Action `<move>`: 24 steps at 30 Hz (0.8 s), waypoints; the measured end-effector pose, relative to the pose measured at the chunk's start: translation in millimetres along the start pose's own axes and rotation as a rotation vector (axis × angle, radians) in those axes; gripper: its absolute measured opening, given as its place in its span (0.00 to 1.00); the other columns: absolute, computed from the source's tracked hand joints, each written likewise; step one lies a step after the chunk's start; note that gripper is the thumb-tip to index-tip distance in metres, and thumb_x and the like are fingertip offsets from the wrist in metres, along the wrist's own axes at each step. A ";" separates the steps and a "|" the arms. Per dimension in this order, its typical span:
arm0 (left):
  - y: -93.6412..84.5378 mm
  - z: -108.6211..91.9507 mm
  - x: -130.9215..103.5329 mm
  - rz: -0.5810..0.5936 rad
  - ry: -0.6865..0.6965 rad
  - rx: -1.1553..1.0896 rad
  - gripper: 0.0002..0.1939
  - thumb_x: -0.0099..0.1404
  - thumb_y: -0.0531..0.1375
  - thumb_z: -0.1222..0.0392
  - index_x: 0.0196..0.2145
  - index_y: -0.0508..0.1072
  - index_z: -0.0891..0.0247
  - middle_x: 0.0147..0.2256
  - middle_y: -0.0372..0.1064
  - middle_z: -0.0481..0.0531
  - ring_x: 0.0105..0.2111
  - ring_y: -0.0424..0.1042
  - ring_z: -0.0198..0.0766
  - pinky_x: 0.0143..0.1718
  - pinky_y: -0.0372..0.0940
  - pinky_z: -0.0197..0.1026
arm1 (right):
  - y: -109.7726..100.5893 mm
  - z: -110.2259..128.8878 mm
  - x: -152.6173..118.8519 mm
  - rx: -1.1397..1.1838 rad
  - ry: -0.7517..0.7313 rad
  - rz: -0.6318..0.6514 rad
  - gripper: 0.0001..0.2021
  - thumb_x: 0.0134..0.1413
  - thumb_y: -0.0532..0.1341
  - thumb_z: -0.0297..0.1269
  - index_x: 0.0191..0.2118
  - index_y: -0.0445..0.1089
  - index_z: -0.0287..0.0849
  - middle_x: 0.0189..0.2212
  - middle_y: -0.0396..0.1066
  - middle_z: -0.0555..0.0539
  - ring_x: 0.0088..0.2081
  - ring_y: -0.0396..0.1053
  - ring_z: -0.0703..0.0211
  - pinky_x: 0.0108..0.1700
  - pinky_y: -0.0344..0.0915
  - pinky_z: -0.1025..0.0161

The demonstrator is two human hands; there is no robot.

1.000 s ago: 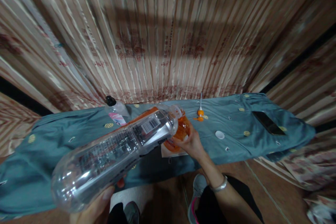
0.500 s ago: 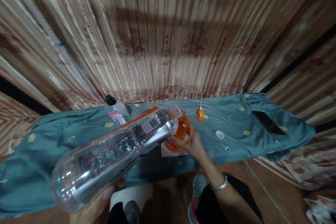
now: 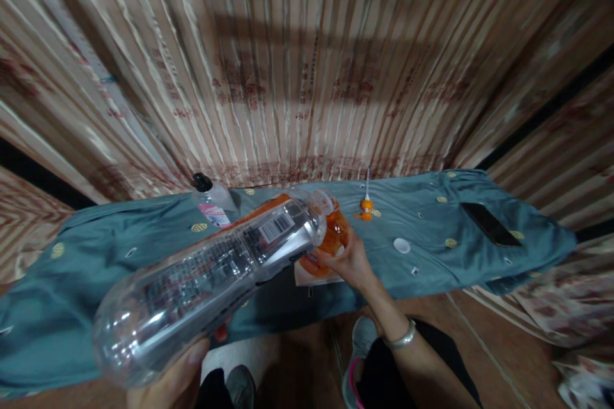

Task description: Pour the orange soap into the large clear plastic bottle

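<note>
My left hand (image 3: 177, 374) is wrapped round a large clear plastic bottle (image 3: 201, 275) with a printed label and barcode. The bottle is tilted, its base low at the left and its uncapped neck at the upper right. That neck lies in front of an orange bottle (image 3: 330, 239), which my right hand (image 3: 352, 262) grips from the right side. Whether the two mouths touch, I cannot tell. Part of the orange bottle is hidden behind the clear one. A pale printed sheet or label (image 3: 307, 280) shows below it.
On the green cloth-covered table (image 3: 407, 275) lie an orange pump head (image 3: 366, 206) with its tube, a round white cap (image 3: 401, 245) and a dark phone (image 3: 490, 224). At the back left stands a pump bottle (image 3: 213, 204) with a black top. A striped curtain (image 3: 307, 77) hangs behind.
</note>
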State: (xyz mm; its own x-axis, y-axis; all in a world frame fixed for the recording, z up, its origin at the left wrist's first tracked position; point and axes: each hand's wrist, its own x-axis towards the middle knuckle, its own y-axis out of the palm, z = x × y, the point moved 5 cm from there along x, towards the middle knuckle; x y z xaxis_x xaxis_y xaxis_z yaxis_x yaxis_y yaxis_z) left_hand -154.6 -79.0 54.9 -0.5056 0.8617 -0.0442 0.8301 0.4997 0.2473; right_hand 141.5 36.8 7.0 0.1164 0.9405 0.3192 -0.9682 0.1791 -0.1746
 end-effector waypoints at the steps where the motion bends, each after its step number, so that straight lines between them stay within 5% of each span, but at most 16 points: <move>1: -0.1 -0.8 0.8 0.012 0.009 -0.006 0.24 0.47 0.81 0.49 0.38 0.79 0.53 0.29 0.81 0.44 0.28 0.81 0.40 0.36 0.78 0.34 | 0.0 -0.1 -0.2 -0.004 -0.002 0.000 0.34 0.43 0.80 0.44 0.57 0.72 0.46 0.52 0.83 0.40 0.56 0.81 0.38 0.59 0.80 0.44; 5: -2.7 -3.8 6.4 0.045 0.042 -0.019 0.29 0.44 0.81 0.49 0.43 0.78 0.50 0.31 0.81 0.43 0.26 0.80 0.41 0.32 0.79 0.37 | -0.8 -0.6 -0.6 -0.036 -0.002 -0.012 0.34 0.43 0.80 0.45 0.56 0.72 0.46 0.51 0.83 0.41 0.56 0.81 0.38 0.59 0.80 0.44; 11: 0.4 -7.5 8.3 0.069 0.095 -0.020 0.25 0.45 0.81 0.50 0.39 0.79 0.52 0.28 0.80 0.44 0.24 0.79 0.41 0.30 0.78 0.36 | -1.8 -1.6 0.1 -0.048 0.009 -0.028 0.34 0.42 0.80 0.47 0.55 0.72 0.46 0.49 0.84 0.41 0.53 0.82 0.38 0.60 0.79 0.43; 20: 3.0 -4.2 1.4 -0.079 -0.044 -0.086 0.34 0.34 0.84 0.49 0.40 0.79 0.51 0.29 0.82 0.43 0.25 0.80 0.40 0.33 0.78 0.33 | -0.9 -1.7 -0.4 -0.020 0.017 -0.017 0.35 0.42 0.80 0.46 0.56 0.72 0.46 0.53 0.83 0.40 0.56 0.82 0.38 0.62 0.78 0.43; 24: -5.5 4.1 7.1 -0.060 -0.086 -0.041 0.31 0.33 0.83 0.50 0.36 0.80 0.54 0.28 0.81 0.46 0.25 0.81 0.42 0.31 0.78 0.35 | -0.9 1.1 -0.2 -0.027 0.015 -0.016 0.34 0.42 0.80 0.46 0.55 0.72 0.46 0.51 0.83 0.40 0.55 0.82 0.38 0.61 0.79 0.43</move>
State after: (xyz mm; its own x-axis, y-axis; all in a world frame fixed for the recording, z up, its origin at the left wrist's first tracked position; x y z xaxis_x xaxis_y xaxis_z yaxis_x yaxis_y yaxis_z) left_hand -161.7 -75.2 49.2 -0.5302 0.8358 -0.1428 0.7880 0.5479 0.2807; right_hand 142.1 36.1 8.1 0.1349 0.9416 0.3084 -0.9600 0.2012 -0.1946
